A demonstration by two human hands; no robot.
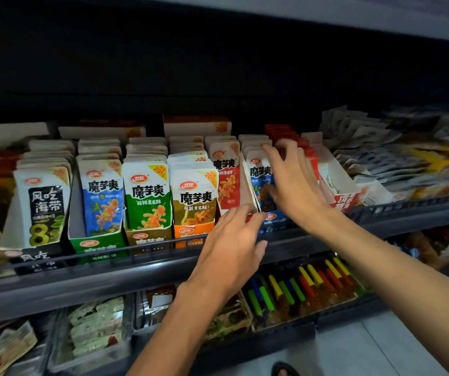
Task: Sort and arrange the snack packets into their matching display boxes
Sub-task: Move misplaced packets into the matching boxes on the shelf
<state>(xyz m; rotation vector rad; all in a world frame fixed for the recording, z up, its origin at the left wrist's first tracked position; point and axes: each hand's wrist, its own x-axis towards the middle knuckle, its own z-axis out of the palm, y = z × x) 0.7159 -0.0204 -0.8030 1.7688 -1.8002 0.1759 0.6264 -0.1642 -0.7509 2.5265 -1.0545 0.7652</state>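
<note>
A: Dark grey shelf (136, 270), six upright display boxes (97, 244) along its front edge.
B: Right hand (292, 183) spread wide over the blue packets (260, 175); left hand (231, 245) loosely open at the rail.

Blue packet (258, 177) half behind right hand (294, 183) — far-right packets (407, 158) blurred, edge-cut.
</note>
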